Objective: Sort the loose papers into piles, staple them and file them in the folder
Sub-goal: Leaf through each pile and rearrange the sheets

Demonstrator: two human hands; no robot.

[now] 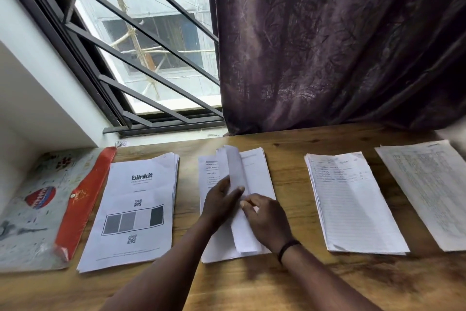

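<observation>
Several paper piles lie in a row on the wooden table. Both hands work on the middle pile, whose top sheets stand folded up along the middle. My left hand lies on the pile's left half with its fingers against the raised sheets. My right hand presses on the pile's right half, fingertips at the fold. To the left lies a printed pile headed "blinkit". At the far left rests a plastic folder with a red flap. A lined handwritten pile and a pile of tables lie to the right.
A barred window and a dark purple curtain stand behind the table's far edge. A white wall ledge closes the left side. No stapler is in view. Bare wood shows along the near edge.
</observation>
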